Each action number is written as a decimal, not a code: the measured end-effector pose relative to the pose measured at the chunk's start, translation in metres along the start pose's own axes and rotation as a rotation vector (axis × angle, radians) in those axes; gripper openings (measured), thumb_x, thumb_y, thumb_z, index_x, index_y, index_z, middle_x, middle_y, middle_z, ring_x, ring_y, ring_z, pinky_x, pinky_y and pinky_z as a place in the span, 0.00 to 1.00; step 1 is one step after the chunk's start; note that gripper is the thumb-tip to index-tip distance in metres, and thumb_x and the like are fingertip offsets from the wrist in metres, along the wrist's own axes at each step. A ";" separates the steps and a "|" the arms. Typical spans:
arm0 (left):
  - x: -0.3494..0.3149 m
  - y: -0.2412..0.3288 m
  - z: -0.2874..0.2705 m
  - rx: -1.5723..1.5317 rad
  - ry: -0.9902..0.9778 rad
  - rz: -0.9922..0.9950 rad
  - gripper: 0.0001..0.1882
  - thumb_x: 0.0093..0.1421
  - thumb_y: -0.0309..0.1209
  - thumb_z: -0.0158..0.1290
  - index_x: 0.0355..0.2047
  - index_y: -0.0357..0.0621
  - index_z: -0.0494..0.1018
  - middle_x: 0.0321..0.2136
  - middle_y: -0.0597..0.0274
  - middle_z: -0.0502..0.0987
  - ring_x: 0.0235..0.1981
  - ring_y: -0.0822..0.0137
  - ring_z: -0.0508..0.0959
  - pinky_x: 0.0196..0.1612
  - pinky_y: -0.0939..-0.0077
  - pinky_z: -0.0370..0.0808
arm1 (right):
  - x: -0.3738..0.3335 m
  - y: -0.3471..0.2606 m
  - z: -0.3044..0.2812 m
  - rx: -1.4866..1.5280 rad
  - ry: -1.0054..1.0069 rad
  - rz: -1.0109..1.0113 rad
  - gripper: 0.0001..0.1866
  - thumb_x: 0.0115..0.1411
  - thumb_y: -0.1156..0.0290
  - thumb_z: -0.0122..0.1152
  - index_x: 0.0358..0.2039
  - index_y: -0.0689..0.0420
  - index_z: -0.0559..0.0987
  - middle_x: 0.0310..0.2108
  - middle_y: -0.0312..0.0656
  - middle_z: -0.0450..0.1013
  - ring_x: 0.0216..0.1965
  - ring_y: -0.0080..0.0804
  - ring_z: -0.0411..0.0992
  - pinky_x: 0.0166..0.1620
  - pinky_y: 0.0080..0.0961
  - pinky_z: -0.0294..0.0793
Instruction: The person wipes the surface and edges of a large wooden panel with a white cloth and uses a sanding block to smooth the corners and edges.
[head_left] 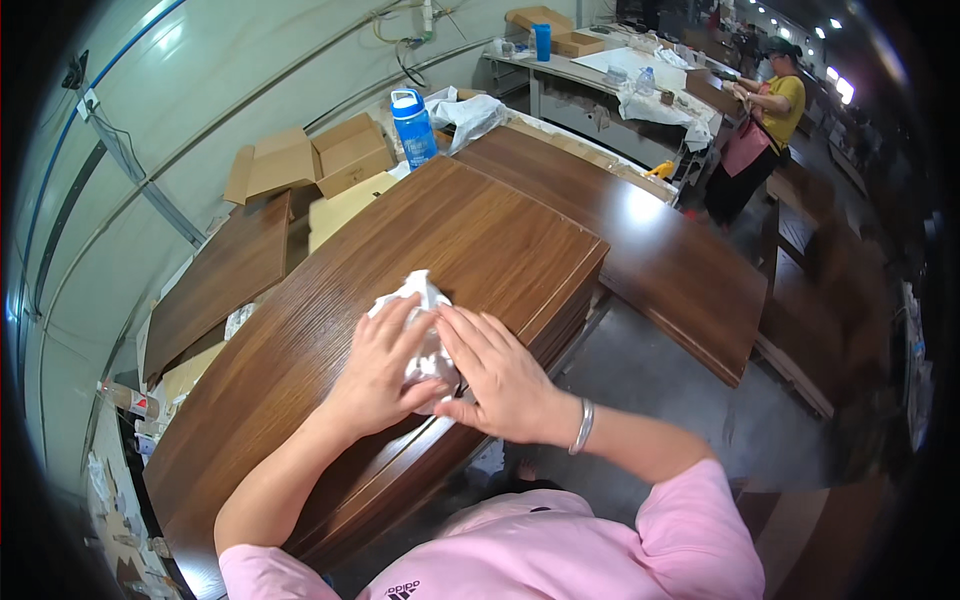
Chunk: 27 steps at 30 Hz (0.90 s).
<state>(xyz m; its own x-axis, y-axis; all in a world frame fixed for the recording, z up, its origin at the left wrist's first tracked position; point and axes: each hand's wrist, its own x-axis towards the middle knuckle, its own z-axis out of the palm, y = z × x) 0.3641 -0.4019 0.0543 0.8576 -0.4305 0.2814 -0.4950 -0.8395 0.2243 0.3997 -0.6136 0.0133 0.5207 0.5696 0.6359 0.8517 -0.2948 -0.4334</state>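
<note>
A bunched-up white rag [428,289] lies over the front part of a brown wood-grain panel [480,220], the top one of a stack. My left hand [383,365] grips the rag from its left side, fingers curved over it. From the right, my right hand [508,382] closes on the same rag, its fingertips almost meeting those of the left. Part of the rag shows between the two palms, white and shiny; its underside is hidden. A silver bangle [582,426] circles my right wrist.
Another brown panel [660,270] lies to the right, its corner over the grey floor. Behind the stack stand a blue bottle [413,130] and an open cardboard box [350,155]. A leaning panel [220,280] is at left. A person in yellow [785,100] works at a far table [580,72].
</note>
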 end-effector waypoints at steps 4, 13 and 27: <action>0.038 -0.017 0.006 -0.041 -0.038 -0.001 0.29 0.52 0.37 0.64 0.54 0.46 0.74 0.63 0.46 0.66 0.63 0.43 0.64 0.66 0.51 0.61 | -0.032 0.002 0.005 -0.186 -0.074 0.023 0.42 0.63 0.41 0.53 0.63 0.67 0.66 0.65 0.57 0.61 0.66 0.55 0.59 0.68 0.49 0.55; 0.080 -0.003 0.041 -0.067 0.135 0.100 0.22 0.53 0.33 0.63 0.50 0.47 0.75 0.53 0.52 0.73 0.55 0.47 0.70 0.59 0.54 0.66 | -0.070 -0.002 0.005 -0.096 -0.080 -0.030 0.31 0.59 0.60 0.62 0.61 0.60 0.71 0.65 0.47 0.65 0.67 0.44 0.61 0.66 0.47 0.58; 0.072 -0.009 0.035 -0.058 0.171 0.058 0.21 0.52 0.33 0.61 0.48 0.44 0.75 0.52 0.51 0.74 0.55 0.46 0.71 0.59 0.55 0.67 | -0.047 0.003 0.002 0.867 0.278 0.931 0.16 0.57 0.71 0.73 0.20 0.62 0.75 0.17 0.26 0.67 0.20 0.09 0.60 0.22 0.12 0.58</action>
<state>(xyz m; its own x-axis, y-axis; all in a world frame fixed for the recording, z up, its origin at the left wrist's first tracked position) 0.4352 -0.4369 0.0400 0.7936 -0.4107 0.4489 -0.5543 -0.7923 0.2549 0.3773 -0.6397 -0.0190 0.9751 0.2135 -0.0601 -0.0950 0.1572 -0.9830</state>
